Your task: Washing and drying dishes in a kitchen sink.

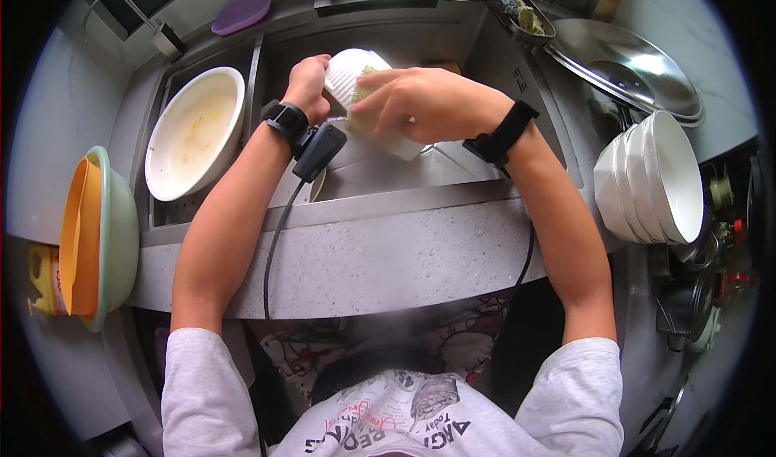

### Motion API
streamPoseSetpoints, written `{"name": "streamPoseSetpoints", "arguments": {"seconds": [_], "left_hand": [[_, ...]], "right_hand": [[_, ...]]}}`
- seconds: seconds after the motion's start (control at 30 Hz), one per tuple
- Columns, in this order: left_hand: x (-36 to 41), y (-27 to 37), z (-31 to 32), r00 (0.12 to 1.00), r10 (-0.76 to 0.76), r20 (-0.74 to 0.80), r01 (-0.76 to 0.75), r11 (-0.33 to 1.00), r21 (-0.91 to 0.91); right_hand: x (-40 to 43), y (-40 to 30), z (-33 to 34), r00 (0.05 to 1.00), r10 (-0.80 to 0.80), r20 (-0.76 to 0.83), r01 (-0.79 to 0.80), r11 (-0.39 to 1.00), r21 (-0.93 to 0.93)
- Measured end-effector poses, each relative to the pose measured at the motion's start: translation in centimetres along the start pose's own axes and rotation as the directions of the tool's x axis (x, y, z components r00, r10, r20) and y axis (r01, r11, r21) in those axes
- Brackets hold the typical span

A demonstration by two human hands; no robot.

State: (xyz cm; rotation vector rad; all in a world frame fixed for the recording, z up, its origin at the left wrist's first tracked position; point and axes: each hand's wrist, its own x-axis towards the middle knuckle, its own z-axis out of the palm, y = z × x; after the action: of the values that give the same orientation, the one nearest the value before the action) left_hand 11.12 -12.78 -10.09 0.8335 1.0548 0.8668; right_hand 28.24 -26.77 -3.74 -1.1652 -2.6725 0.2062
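My left hand (309, 87) grips the edge of a white ribbed dish (347, 73) over the right basin of a steel sink. My right hand (421, 105) presses a yellow-green scrubbing sponge (362, 112) against the dish's ribbed side; that hand is slightly blurred. Below its fingers shows a pale, blurred surface, and I cannot tell whether it belongs to the same dish. A light-coloured dish rim (318, 185) peeks out at the sink's front edge, partly behind the wrist-worn device on my left arm.
A soiled white basin (197, 132) leans in the left sink compartment. Green and orange basins (118, 238) stand at the left. Stacked white bowls (652, 181) and a steel lid (630, 69) sit on the right. A cable (270, 257) hangs from my left wrist device.
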Motion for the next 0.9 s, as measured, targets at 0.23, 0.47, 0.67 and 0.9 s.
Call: {"name": "streamPoseSetpoints", "arguments": {"seconds": [0.23,0.47,0.67,0.9], "left_hand": [[2.9,-0.7,-1.6,1.000,0.014,0.016,-0.014,1.000,-0.013],[3.4,0.0,-2.0,0.997,-0.040,-0.059,0.025,0.974,-0.223],[0.1,0.6,0.2,1.000,0.018,-0.001,-0.018,0.981,-0.191],[-1.3,1.3,0.3,0.961,0.129,0.246,-0.158,0.982,0.101]], "right_hand": [[-1.4,1.6,-1.2,0.996,0.091,-0.001,-0.084,0.930,0.358],[-1.4,2.9,0.0,0.956,0.250,-0.156,-0.163,0.889,0.429],[-1.5,3.8,1.1,0.909,0.288,-0.300,-0.158,0.907,0.390],[-1.1,3.9,0.9,0.919,0.288,-0.270,-0.189,0.921,0.341]]}}
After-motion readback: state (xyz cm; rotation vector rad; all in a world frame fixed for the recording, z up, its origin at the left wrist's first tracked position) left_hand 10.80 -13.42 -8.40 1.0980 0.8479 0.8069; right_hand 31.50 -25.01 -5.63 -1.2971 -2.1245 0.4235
